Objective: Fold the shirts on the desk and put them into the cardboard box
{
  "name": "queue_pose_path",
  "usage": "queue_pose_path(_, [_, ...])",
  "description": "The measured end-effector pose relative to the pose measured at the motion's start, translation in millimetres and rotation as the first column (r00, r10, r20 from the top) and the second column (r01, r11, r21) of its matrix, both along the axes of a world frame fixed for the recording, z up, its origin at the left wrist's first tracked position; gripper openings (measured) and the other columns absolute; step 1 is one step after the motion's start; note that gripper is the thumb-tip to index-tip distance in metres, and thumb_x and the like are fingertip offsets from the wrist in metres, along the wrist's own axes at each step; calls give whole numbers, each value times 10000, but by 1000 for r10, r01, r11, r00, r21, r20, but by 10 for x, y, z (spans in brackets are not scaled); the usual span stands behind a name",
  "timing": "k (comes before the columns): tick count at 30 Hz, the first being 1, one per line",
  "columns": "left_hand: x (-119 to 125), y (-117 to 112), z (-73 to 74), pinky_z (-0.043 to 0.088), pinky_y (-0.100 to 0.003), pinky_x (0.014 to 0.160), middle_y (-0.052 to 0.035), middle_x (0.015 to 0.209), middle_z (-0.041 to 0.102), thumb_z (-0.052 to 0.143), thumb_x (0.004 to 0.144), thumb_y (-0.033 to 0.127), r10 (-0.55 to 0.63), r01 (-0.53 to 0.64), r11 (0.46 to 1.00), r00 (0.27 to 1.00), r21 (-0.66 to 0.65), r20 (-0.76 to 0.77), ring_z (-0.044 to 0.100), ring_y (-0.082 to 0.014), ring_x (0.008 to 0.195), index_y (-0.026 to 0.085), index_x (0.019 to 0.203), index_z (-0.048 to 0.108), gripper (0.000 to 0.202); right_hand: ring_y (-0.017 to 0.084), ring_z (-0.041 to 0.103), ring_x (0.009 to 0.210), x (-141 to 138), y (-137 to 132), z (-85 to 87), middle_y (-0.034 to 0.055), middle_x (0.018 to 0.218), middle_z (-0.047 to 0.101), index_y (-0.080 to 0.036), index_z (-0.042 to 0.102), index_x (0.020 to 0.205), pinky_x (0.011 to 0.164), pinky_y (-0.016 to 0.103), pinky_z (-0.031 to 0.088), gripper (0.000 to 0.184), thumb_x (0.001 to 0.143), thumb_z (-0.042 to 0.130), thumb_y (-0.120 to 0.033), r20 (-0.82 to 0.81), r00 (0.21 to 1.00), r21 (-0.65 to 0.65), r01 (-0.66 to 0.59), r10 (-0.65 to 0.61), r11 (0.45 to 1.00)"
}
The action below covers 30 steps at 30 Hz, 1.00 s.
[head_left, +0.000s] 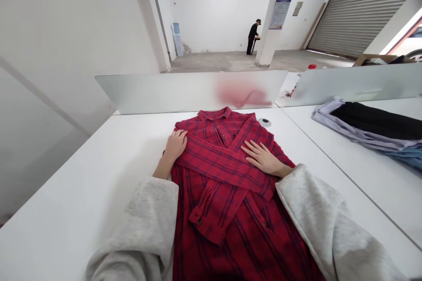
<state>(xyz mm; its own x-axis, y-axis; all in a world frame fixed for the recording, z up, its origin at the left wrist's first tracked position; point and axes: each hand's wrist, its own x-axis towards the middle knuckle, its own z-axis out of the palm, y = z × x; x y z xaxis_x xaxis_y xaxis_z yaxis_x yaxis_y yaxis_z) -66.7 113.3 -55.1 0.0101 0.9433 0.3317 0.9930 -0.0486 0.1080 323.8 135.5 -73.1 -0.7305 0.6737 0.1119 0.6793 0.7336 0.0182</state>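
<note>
A red plaid flannel shirt [224, 193] lies face up on the white table [85, 197], collar [214, 113] at the far end. Its sleeves cross over the chest, and one buttoned cuff [204, 224] points towards me. My left hand [174, 147] rests flat on the sleeve near the shirt's left edge, holding nothing. My right hand [263, 158] lies on the crossed sleeve with its fingers spread, also holding nothing. Grey fleece sleeves [145, 224] cover my forearms. The shirt's lower part runs out of view.
Lilac and black garments [365, 125] lie on the adjoining table at right. A frosted divider [191, 92] stands beyond the collar, with a round cable grommet [264, 122] near it. Far back, a person in black [253, 36] stands at a small table.
</note>
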Motion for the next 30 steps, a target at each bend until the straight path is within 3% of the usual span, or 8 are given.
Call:
queue_pose_path(3, [-35,39,-5,274,-519,1082,-128,1487,335,334,934,374,66,-69,991,997,-115,-33,281,-325,1369,143,1394,410,520,247,165,1407,8,-1,-5,60,1518,248,-259,294,1454,1110,532,207,547,969,217,-498,-1,1000,5,-3,3,1000])
queue_pose_path(6, [-55,54,-20,238,-504,1104,-101,1520,263,278,946,425,89,-101,969,994,-224,-63,213,-311,1398,150,1453,295,576,247,173,1406,9,-8,-6,62,1515,261,-260,301,1452,1112,527,208,540,968,235,-491,-8,1000,6,2,-2,1000])
queue_pose_path(11, [-33,21,9,237,-525,1095,-137,1502,294,242,953,385,71,-86,989,990,-122,-125,249,-325,1384,115,1430,342,558,251,191,1403,-1,-25,4,63,1511,270,-261,317,1447,1111,522,205,523,971,252,-469,-28,1000,18,8,-8,1000])
queue_pose_path(15, [145,-60,19,177,-533,1113,-158,1458,374,234,957,347,-58,58,998,974,-10,-221,284,-320,1370,101,1372,442,526,250,196,1403,-7,-27,5,51,1511,271,-277,321,1443,1108,523,206,513,971,257,-467,-36,999,18,12,-12,1000])
queue_pose_path(19, [367,-130,-41,205,-521,1112,-128,1468,367,260,956,389,-242,219,968,947,-126,-213,274,-301,1378,126,1394,410,533,249,198,1403,-29,-26,20,55,1511,269,-271,320,1445,1109,516,210,519,969,263,-472,-36,999,17,18,-18,1000])
queue_pose_path(23, [462,-226,-105,235,-507,1104,-124,1482,343,250,959,396,-270,241,958,940,-154,-209,233,-294,1394,130,1416,369,543,260,205,1400,-62,-39,51,50,1511,271,-275,324,1442,1102,534,213,522,968,261,-482,-36,999,4,34,-34,999])
queue_pose_path(27, [639,-455,-151,244,-497,1105,-106,1494,322,243,965,407,-338,311,939,912,-144,-232,180,-272,1412,148,1443,310,547,261,200,1402,-97,-44,63,47,1512,272,-276,335,1437,1105,541,200,528,964,259,-499,-62,997,-24,39,-40,999])
queue_pose_path(30, [891,-751,-140,258,-482,1106,-91,1493,324,247,967,439,-410,375,910,880,-180,-240,209,-255,1406,167,1449,287,555,258,201,1402,-125,-40,63,47,1508,286,-274,354,1428,1110,542,185,526,963,267,-502,-92,995,-29,46,-49,998])
